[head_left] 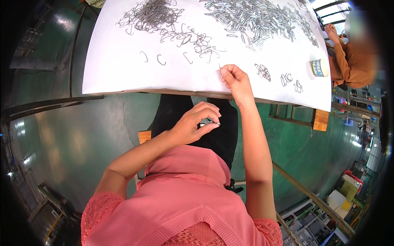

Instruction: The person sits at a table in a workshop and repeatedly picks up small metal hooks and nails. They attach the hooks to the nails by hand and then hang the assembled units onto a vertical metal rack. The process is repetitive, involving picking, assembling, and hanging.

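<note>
My left hand [196,124] is closed in a pinch over my lap, just off the table's near edge. Between its thumb and fingers sits a small shiny metal piece [211,121], partly hidden by the fingers. Over the white table top [119,74], my right hand [237,83] pinches a thin wire hook, of which only a short tip [219,65] shows. Left of it lie single bent wire hooks [161,60] in a loose row. A tangled heap of wire hooks [156,16] spreads farther back, beside a wide heap of small shiny metal strips [256,22].
Right of my right hand lie a small clump of wire pieces [262,72] and two smaller groups [298,86]. A paper cup [319,68] stands near the right edge. Another person in a brown top [357,63] sits beyond that edge, a hand [331,32] raised.
</note>
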`<state>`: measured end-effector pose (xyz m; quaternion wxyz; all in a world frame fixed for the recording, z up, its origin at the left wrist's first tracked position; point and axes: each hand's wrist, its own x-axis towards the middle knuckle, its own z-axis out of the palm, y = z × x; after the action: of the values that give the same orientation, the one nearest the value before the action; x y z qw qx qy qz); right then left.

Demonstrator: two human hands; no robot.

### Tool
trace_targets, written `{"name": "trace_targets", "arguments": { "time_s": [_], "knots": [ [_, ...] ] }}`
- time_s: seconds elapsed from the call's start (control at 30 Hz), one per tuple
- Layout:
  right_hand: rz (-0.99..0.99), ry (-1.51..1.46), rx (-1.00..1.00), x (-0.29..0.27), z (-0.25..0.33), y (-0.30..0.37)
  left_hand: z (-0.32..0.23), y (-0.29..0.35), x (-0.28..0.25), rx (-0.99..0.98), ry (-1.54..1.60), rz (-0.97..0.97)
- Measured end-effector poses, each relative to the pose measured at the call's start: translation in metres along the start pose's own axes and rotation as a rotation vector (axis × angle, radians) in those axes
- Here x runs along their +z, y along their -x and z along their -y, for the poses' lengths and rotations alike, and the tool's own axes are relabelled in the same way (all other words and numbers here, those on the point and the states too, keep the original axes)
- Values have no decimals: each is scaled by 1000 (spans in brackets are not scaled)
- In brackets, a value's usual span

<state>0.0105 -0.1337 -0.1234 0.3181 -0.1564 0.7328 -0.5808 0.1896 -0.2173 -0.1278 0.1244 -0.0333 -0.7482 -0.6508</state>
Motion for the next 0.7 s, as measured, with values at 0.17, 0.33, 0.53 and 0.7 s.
{"name": "trace_targets", "arguments": {
  "time_s": [0.17, 0.33, 0.53, 0.7],
  "knots": [
    [48, -303, 122, -9, -4, -7, 2, -1, 3, -6, -16, -10],
    [89, -647, 205, -19, -16, -18, 4, -5, 3, 6, -33, -21],
    [16, -561, 197, -20, -15, -18, 8, -14, 3, 4, -5, -35],
    [-108, -412, 205, -16, -4, -18, 11, -17, 3, 6, -1, -28]
  ]
}}
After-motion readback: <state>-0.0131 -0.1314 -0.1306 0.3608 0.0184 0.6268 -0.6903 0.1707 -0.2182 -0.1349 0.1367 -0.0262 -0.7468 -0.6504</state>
